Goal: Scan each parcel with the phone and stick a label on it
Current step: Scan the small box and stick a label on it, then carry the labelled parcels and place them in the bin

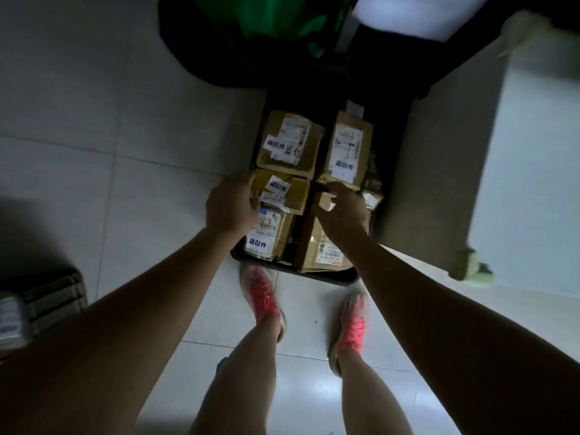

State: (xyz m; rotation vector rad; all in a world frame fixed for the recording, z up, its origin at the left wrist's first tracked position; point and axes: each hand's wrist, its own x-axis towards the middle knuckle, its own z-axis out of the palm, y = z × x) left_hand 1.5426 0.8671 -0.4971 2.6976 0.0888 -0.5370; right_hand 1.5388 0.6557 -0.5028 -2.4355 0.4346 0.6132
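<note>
Several brown cardboard parcels with white labels lie packed in a black tray (317, 276) on the floor. My left hand (230, 206) grips the left edge of the middle-left parcel (290, 189), which carries a white sticker with black characters. My right hand (343, 210) is closed around a small brown box (324, 200) at the middle right. Behind lie a back-left parcel (290, 142) and a back-right parcel (346, 152). A front-left parcel (270, 235) and a front-right parcel (326, 251) lie nearer me, the latter partly under my right forearm. No phone is visible.
My feet in pink shoes (263, 296) stand on the pale tiled floor just in front of the tray. A dark bag with green fabric (251, 39) lies behind the tray. A white cabinet (533, 158) stands at the right. A dark stack (40, 306) sits at the lower left.
</note>
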